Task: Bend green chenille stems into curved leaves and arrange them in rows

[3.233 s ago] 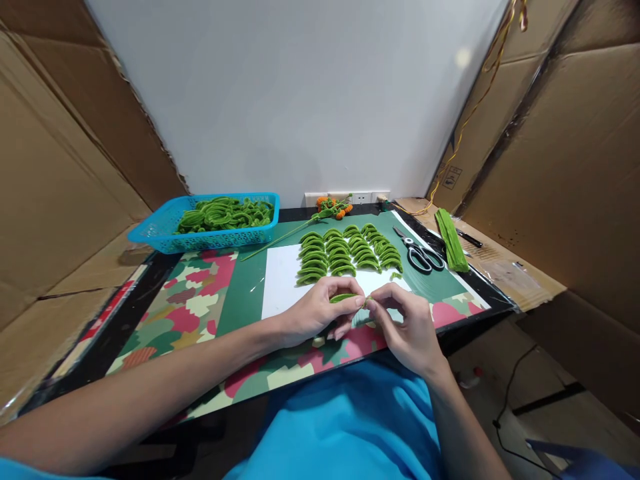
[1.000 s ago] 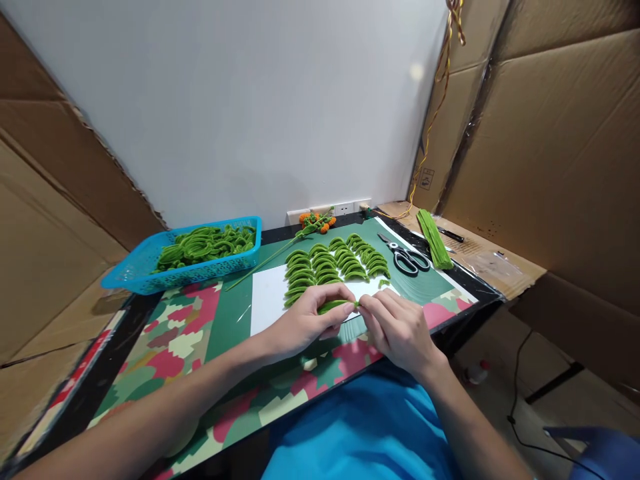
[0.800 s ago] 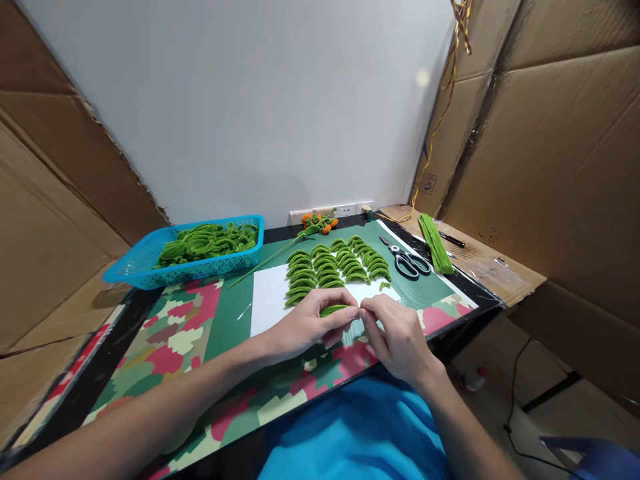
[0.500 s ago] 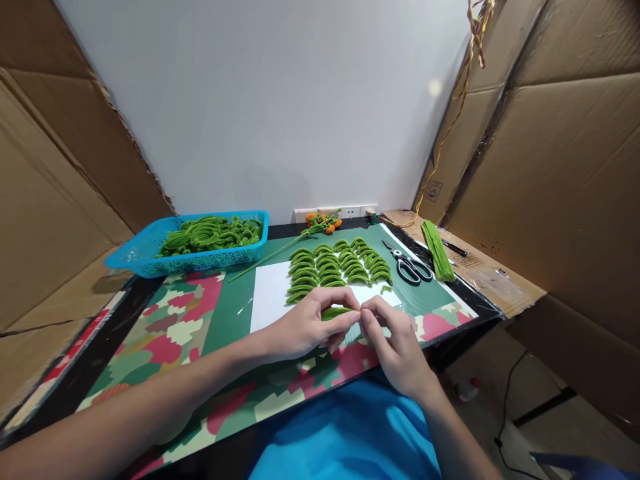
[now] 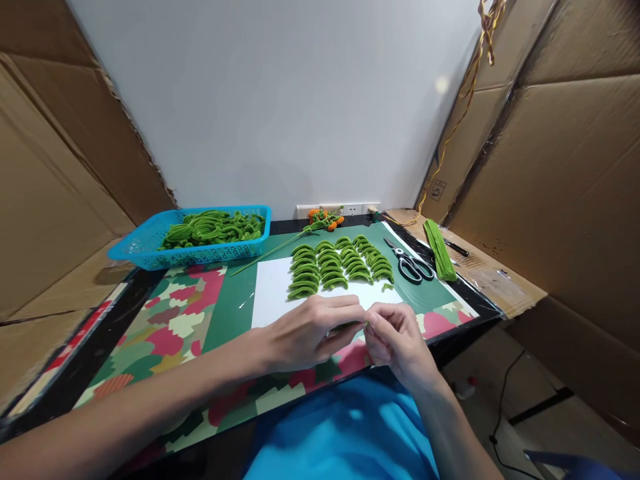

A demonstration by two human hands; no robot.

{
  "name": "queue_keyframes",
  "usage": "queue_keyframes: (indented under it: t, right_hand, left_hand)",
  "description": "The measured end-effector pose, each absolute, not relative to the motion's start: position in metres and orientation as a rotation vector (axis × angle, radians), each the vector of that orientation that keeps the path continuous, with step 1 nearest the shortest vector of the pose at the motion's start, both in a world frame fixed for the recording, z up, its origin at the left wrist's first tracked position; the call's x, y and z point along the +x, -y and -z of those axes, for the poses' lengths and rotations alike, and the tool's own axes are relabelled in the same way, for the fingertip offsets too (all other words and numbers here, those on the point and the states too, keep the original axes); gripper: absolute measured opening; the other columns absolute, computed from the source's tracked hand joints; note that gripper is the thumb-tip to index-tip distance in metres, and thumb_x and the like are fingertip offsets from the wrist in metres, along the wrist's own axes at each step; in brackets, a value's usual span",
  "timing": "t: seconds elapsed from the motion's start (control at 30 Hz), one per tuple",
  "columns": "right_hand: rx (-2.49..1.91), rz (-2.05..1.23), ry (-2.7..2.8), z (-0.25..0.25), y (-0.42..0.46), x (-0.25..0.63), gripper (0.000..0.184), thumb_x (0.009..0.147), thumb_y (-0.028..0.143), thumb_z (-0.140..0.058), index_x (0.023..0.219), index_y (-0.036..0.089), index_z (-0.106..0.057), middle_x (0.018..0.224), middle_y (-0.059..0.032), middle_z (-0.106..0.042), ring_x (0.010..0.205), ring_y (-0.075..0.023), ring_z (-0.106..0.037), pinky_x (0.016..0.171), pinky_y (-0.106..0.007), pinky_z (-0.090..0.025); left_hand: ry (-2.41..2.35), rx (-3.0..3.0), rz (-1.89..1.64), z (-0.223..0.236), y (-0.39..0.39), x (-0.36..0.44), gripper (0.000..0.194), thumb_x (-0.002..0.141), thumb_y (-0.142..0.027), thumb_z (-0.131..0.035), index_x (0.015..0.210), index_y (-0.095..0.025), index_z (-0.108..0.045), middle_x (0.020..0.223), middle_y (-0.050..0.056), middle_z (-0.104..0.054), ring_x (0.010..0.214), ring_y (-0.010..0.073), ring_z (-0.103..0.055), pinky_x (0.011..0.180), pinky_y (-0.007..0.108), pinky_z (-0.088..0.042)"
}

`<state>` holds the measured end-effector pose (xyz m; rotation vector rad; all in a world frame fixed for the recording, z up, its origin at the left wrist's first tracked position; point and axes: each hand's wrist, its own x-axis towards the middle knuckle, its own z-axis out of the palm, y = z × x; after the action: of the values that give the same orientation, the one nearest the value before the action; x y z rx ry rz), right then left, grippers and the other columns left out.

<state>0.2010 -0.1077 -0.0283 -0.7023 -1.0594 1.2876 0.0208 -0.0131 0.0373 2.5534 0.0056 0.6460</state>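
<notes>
My left hand (image 5: 317, 331) is closed around a green pipe cleaner (image 5: 344, 327), mostly hidden behind the fingers. My right hand (image 5: 399, 340) pinches the tip of that same piece, thumb against forefinger, right beside the left fingertips. Just beyond the hands, curved green pipe-cleaner pieces (image 5: 331, 272) lie in several columns on a white sheet of paper (image 5: 273, 293). A small loose green scrap (image 5: 387, 287) sits near the right column.
A blue plastic basket (image 5: 135, 250) of coiled green pipe cleaners stands at the back left. Black-handled scissors (image 5: 410, 267) and a green pipe-cleaner bundle (image 5: 440, 250) lie on the right. A stem with orange flowers (image 5: 325, 219) rests near the wall sockets (image 5: 353, 210). Cardboard panels (image 5: 565, 167) flank the table.
My left hand has rolled over, its back now turned up, covering most of the green piece. My right fingers have curled in tighter at the tip. The view has shifted slightly.
</notes>
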Motion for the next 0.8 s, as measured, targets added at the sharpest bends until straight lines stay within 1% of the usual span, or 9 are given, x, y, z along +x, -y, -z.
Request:
queue_keyframes:
  t: [0.07, 0.13, 0.2, 0.3, 0.37, 0.43, 0.57, 0.7, 0.8]
  right_hand:
    - [-0.726, -1.292, 1.064, 0.026, 0.108, 0.201, 0.038, 0.102, 0.048, -0.070, 0.079, 0.019, -0.062, 0.053, 0.0080, -0.044, 0.042, -0.0056, -0.025, 0.040, -0.021, -0.020]
    - [-0.821, -1.148, 1.133, 0.024, 0.108, 0.200, 0.036, 0.104, 0.046, -0.066, 0.081, 0.019, -0.063, 0.056, 0.0058, -0.050, 0.044, -0.0068, -0.034, 0.043, -0.022, -0.026]
    - [-0.953, -0.892, 1.238, 0.024, 0.108, 0.198, 0.033, 0.108, 0.041, -0.060, 0.085, 0.019, -0.063, 0.064, 0.0032, -0.056, 0.051, -0.0090, -0.045, 0.050, -0.023, -0.035]
    - [-1.066, -0.429, 1.447, 0.027, 0.109, 0.199, 0.022, 0.111, 0.027, -0.053, 0.092, 0.020, -0.062, 0.077, 0.0000, -0.060, 0.066, -0.0128, -0.055, 0.062, -0.026, -0.042]
    - [-1.028, -0.175, 1.592, 0.030, 0.109, 0.203, 0.015, 0.109, 0.019, -0.052, 0.097, 0.020, -0.061, 0.080, -0.0011, -0.060, 0.070, -0.0146, -0.056, 0.066, -0.028, -0.042]
    - [-0.961, -0.010, 1.709, 0.032, 0.108, 0.209, 0.013, 0.107, 0.013, -0.052, 0.101, 0.020, -0.061, 0.079, -0.0013, -0.059, 0.071, -0.0160, -0.055, 0.066, -0.029, -0.040]
    - [-0.884, 0.120, 1.834, 0.031, 0.107, 0.215, 0.015, 0.103, 0.008, -0.052, 0.104, 0.020, -0.061, 0.078, -0.0026, -0.061, 0.069, -0.0177, -0.054, 0.064, -0.030, -0.039]
    - [-0.833, 0.073, 1.769, 0.030, 0.108, 0.209, 0.017, 0.102, 0.008, -0.053, 0.094, 0.022, -0.059, 0.069, 0.0011, -0.056, 0.060, -0.0149, -0.049, 0.058, -0.029, -0.037]
    - [-0.867, 0.025, 1.669, 0.032, 0.110, 0.203, 0.017, 0.101, 0.010, -0.055, 0.091, 0.022, -0.061, 0.067, 0.0024, -0.059, 0.054, -0.0119, -0.049, 0.054, -0.026, -0.036]
  left_hand:
    - [0.004, 2.580, -0.647, -0.037, 0.012, 0.021, 0.023, 0.108, -0.011, -0.047, 0.096, -0.014, -0.066, 0.083, 0.004, -0.061, 0.069, 0.0136, -0.050, 0.063, 0.026, -0.038]
    - [-0.073, 2.512, -0.621, -0.038, 0.011, 0.021, 0.021, 0.109, -0.015, -0.049, 0.098, -0.014, -0.067, 0.087, 0.005, -0.065, 0.075, 0.0147, -0.055, 0.068, 0.026, -0.042]
    - [-0.225, 2.350, -0.581, -0.038, 0.010, 0.023, 0.018, 0.109, -0.022, -0.053, 0.101, -0.015, -0.067, 0.093, 0.005, -0.069, 0.082, 0.0156, -0.061, 0.074, 0.026, -0.046]
    - [-0.403, 1.974, -0.454, -0.037, 0.010, 0.024, 0.023, 0.107, -0.037, -0.061, 0.099, -0.017, -0.066, 0.084, 0.000, -0.065, 0.067, 0.0115, -0.057, 0.062, 0.023, -0.045]
    - [-0.403, 1.731, -0.353, -0.035, 0.010, 0.024, 0.028, 0.104, -0.044, -0.067, 0.096, -0.017, -0.064, 0.073, -0.004, -0.058, 0.054, 0.0085, -0.049, 0.052, 0.021, -0.039]
    - [-0.374, 1.556, -0.280, -0.034, 0.010, 0.024, 0.030, 0.100, -0.044, -0.073, 0.093, -0.016, -0.063, 0.065, -0.005, -0.054, 0.049, 0.0074, -0.045, 0.047, 0.019, -0.037]
    - [-0.327, 1.346, -0.154, -0.031, 0.010, 0.024, 0.030, 0.097, -0.038, -0.077, 0.085, -0.014, -0.064, 0.059, -0.005, -0.053, 0.044, 0.0057, -0.043, 0.043, 0.017, -0.034]
    - [-0.302, 1.175, -0.075, -0.028, 0.012, 0.025, 0.026, 0.095, -0.034, -0.078, 0.084, -0.014, -0.065, 0.060, -0.004, -0.054, 0.041, 0.0054, -0.045, 0.040, 0.016, -0.033]
    - [-0.347, 1.138, -0.123, -0.025, 0.019, 0.029, 0.028, 0.093, -0.035, -0.079, 0.082, -0.015, -0.063, 0.060, -0.004, -0.055, 0.038, 0.0056, -0.046, 0.037, 0.016, -0.032]
